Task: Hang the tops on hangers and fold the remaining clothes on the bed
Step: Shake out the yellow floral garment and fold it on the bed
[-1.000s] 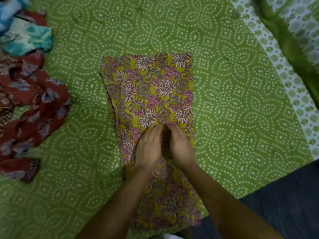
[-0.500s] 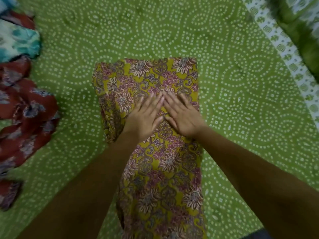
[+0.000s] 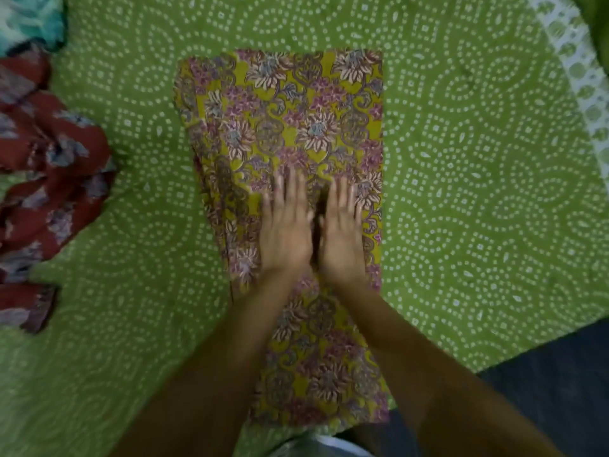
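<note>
A yellow garment with a pink and purple flower print [image 3: 283, 113] lies folded into a long strip on the green dotted bedsheet [image 3: 468, 166], running from the middle of the bed to its near edge. My left hand [image 3: 285, 225] and my right hand [image 3: 341, 229] lie flat, side by side, on the middle of the strip. Their fingers are straight and point away from me, pressing on the cloth. Both hands are motion-blurred.
A crumpled dark red printed garment [image 3: 52, 179] lies at the left edge of the bed. A teal and white cloth [image 3: 29, 21] sits at the far left corner. A white-patterned sheet border [image 3: 573, 70] runs down the right. Dark floor [image 3: 560, 387] shows at lower right.
Both flat hands slid up the flowered strip away from me, then came back toward me to its middle. The garment has stayed in place on the sheet.
</note>
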Demonstrator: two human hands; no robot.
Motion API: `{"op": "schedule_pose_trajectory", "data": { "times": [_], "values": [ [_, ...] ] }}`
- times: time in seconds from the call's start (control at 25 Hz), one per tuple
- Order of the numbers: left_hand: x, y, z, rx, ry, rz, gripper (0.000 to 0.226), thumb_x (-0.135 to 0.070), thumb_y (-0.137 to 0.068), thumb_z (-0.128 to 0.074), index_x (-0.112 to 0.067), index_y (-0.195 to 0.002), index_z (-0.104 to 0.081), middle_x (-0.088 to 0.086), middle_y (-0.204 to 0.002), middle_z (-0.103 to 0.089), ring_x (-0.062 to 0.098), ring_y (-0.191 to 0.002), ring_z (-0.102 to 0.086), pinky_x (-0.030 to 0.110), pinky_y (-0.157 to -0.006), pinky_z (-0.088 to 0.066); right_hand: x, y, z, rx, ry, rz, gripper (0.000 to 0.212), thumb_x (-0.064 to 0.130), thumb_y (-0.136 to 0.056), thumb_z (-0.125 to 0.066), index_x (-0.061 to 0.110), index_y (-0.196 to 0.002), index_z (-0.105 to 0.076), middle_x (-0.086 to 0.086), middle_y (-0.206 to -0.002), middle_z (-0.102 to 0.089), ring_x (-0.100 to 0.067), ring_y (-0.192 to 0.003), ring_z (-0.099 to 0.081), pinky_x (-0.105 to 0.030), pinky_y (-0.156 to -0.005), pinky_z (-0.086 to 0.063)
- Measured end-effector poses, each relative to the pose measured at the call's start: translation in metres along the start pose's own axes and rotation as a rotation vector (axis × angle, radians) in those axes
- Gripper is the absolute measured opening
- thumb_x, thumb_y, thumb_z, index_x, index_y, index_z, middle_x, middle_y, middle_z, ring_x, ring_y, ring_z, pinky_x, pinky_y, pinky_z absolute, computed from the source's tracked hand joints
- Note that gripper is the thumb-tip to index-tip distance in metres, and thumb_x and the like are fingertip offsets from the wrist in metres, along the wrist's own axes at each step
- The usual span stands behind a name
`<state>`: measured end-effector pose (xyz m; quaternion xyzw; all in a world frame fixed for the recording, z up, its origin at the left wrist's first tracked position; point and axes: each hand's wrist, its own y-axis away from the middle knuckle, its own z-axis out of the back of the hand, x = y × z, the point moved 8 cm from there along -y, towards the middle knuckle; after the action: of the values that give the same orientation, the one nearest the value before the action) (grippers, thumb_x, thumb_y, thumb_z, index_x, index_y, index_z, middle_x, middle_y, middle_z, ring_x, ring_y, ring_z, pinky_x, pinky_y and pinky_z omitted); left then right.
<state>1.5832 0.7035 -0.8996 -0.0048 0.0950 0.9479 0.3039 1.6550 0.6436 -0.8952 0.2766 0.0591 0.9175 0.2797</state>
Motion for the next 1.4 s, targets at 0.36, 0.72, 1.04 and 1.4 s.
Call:
{"op": "schedule_pose_trajectory", "data": {
  "times": [0.36, 0.72, 1.04, 1.4],
  "values": [
    [0.1, 0.151, -0.001, 0.071, 0.392, 0.32, 0.067, -0.05, -0.094, -0.042, -0.011, -0.146, -0.028, 0.012, -0.151, -0.032, 0.031, -0.135, -0.032, 0.046, -0.111, -0.027, -0.022, 0.093, -0.01, 0.291, 0.417, 0.05, 0.041, 0.038, -0.094, -0.038, 0.018, -0.128, -0.049, -0.005, -0.128, -0.051, -0.026, -0.113, -0.047, -0.044, -0.093, -0.038],
    [0.188, -0.066, -0.035, 0.402, 1.423, 1.056, 0.118, -0.072, -0.032, -0.085, -0.011, -0.129, -0.056, 0.01, -0.133, -0.057, 0.031, -0.114, -0.058, 0.049, -0.098, -0.046, -0.012, 0.021, -0.033, 0.645, 0.406, -0.233, 0.06, 0.043, -0.094, -0.039, 0.002, -0.138, -0.039, -0.017, -0.14, -0.037, -0.034, -0.13, -0.034, -0.044, -0.111, -0.023],
    [0.196, -0.061, 0.052, 0.261, 2.02, 0.833, 0.041, -0.048, -0.096, -0.047, -0.016, -0.104, -0.072, 0.009, -0.11, -0.07, 0.029, -0.104, -0.066, 0.046, -0.087, -0.054, -0.015, 0.025, -0.038, 0.588, 0.419, -0.266, 0.067, 0.049, -0.093, -0.037, 0.005, -0.143, -0.031, -0.016, -0.148, -0.028, -0.034, -0.136, -0.027, -0.044, -0.113, -0.02],
    [0.363, 0.055, 0.057, -0.234, 1.333, 0.97, 0.019, -0.027, -0.093, -0.062, -0.009, -0.097, -0.06, 0.006, -0.086, -0.062, 0.013, -0.066, -0.059, 0.023, -0.055, -0.05, 0.055, 0.055, -0.01, 0.153, 0.356, -0.26, 0.062, 0.043, -0.088, -0.051, 0.006, -0.135, -0.034, -0.016, -0.133, -0.038, -0.034, -0.123, -0.037, -0.047, -0.1, -0.031]
  ]
}}
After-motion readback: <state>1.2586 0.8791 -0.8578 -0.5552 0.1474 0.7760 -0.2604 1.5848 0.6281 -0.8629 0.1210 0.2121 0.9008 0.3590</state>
